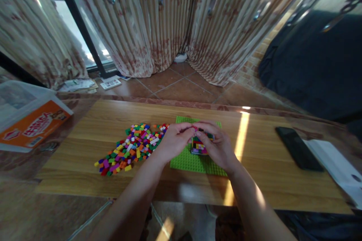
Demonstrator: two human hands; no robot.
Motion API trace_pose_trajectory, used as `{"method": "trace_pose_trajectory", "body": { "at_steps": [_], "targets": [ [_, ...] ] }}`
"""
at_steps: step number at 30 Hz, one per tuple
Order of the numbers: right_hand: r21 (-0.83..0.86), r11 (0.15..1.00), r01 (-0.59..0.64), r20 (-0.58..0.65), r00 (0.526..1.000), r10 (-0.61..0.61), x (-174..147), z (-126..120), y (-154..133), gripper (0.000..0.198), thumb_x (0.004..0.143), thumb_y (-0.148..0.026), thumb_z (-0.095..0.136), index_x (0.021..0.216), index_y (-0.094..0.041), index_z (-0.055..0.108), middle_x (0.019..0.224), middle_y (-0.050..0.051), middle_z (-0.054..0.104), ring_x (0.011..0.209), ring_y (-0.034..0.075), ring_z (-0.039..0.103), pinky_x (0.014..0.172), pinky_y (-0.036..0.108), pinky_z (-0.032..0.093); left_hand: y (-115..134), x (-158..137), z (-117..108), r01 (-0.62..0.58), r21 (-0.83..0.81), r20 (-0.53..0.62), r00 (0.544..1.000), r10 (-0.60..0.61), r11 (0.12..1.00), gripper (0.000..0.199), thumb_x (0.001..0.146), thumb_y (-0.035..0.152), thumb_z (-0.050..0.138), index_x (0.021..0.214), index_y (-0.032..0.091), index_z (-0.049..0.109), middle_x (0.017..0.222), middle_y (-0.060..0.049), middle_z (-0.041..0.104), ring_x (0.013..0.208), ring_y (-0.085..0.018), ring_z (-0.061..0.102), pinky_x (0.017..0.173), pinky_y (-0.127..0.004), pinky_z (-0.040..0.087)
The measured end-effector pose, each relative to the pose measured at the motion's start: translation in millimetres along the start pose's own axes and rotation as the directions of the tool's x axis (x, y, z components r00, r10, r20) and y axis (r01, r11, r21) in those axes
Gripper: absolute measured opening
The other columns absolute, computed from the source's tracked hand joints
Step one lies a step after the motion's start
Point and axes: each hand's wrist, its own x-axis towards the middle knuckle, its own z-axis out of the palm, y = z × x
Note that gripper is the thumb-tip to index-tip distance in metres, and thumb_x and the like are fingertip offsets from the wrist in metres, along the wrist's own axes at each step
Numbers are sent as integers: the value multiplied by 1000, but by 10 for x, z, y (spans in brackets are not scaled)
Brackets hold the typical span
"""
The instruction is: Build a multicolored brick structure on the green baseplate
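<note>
Over a green studded baseplate (183,162), my two hands meet with their fingertips close together. My left hand (175,140) pinches at a tiny pinkish-red building brick (194,128), mostly covered by fingers. From the other side, the thumb and fingers of my right hand (217,144) close on the same spot. Below them stands a small multicoloured brick structure (199,148) on the baseplate, with its right part hidden behind my right hand. Left of my left hand lies a spread-out pile of loose colourful bricks (132,147) on the wooden table (113,115).
At the right of the table lies a black phone (299,148) beside a white flat piece (336,169). A clear plastic tub with an orange label (36,124) stands off the table's left end. Papers (79,84) and curtains (135,26) are beyond the far edge.
</note>
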Motion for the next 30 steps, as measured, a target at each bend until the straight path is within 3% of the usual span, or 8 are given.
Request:
{"method": "trace_pose_trajectory", "body": {
  "at_steps": [13, 21, 25, 30],
  "targets": [
    [233, 971, -59, -107, 991, 86, 9, 36, 38, 10, 83, -26, 69, 90, -31, 75, 95, 0, 70, 92, 16, 64, 84, 33, 52, -37, 7, 1, 29, -22, 32, 999, -28, 999, 20, 79, 32, 57, 75, 14, 64, 59, 4, 50, 53, -8, 43, 51, -22, 31],
    [-43, 998, -53, -122, 991, 48, 6, -90, 169, 13, 89, -28, 61, 91, -26, 74, 99, 3, 69, 96, 18, 64, 87, 36, 51, -120, 72, -122, 42, 110, -237, 971, -15, 993, 27, 81, 31, 55, 93, 14, 71, 73, -1, 64, 54, -8, 51, 51, -21, 39],
    [-168, 986, -12, -57, 998, 3, -7, -91, 187, 16, 91, -28, 58, 93, -25, 73, 102, 5, 69, 97, 19, 63, 89, 39, 51, -133, 72, -138, 42, 150, -235, 972, -6, 988, 28, 82, 32, 54, 95, 14, 72, 76, -2, 67, 56, -9, 54, 53, -21, 41],
    [-193, 981, -1, 2, 1000, 1, -9, -77, 202, 15, 91, -27, 58, 92, -26, 73, 102, 5, 67, 97, 20, 62, 88, 40, 50, -158, 80, -123, 44, 159, -224, 975, -7, 986, 27, 82, 30, 54, 94, 14, 72, 75, -3, 67, 57, -10, 54, 53, -21, 41]
  ]
}}
